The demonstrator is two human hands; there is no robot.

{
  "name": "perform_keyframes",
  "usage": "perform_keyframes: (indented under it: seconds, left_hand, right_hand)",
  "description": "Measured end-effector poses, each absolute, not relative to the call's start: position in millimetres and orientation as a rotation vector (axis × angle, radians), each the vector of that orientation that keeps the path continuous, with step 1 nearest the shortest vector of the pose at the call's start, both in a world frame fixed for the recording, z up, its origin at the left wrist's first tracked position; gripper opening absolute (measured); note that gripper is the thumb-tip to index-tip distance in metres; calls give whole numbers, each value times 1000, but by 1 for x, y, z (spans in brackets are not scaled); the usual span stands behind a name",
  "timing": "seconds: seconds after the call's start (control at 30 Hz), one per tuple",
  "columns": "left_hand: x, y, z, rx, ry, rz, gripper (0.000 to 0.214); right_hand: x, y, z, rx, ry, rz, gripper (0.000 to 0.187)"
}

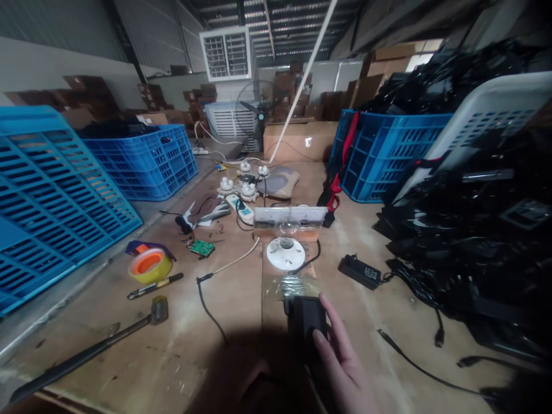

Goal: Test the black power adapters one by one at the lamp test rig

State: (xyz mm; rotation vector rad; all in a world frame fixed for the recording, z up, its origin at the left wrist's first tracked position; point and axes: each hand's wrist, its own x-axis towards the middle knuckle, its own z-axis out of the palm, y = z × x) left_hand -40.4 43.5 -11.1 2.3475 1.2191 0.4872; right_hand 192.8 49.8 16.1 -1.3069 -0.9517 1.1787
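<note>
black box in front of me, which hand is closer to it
Right. The right hand has fingers on the black box; the left hand sits in shadow below and left of it.

Blue slatted crates [142,161], black adapter [304,322], yellow-orange tape roll [150,265], green circuit board [202,248]

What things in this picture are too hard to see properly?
All in the head view:
1. Left hand: lost in dark shadow and cut by the bottom edge; open or shut is unclear.
2. Black adapter: near end covered by the right hand; whether the fingers grip it is unclear.
3. Pile of black cables: blurred at the right edge, pieces blend together.
4. Smaller adapter's label: too small to read.
</note>
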Motion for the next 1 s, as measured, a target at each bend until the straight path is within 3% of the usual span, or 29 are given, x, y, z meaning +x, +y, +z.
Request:
perform_keyframes:
  seconds: [0.53,0.8,1.0]
  left_hand:
    - [-34,45,-4,2419,1258,540,4]
    - [-22,61,7,2266,1040,641,46]
    - [-20,64,6,2190,1036,694,27]
  right_hand:
    - [201,51,8,-1283,-1037,1214,67]
    - [196,52,6,-1240,-984,1186,67]
    - [194,56,-2,-1202,-1009,1141,69]
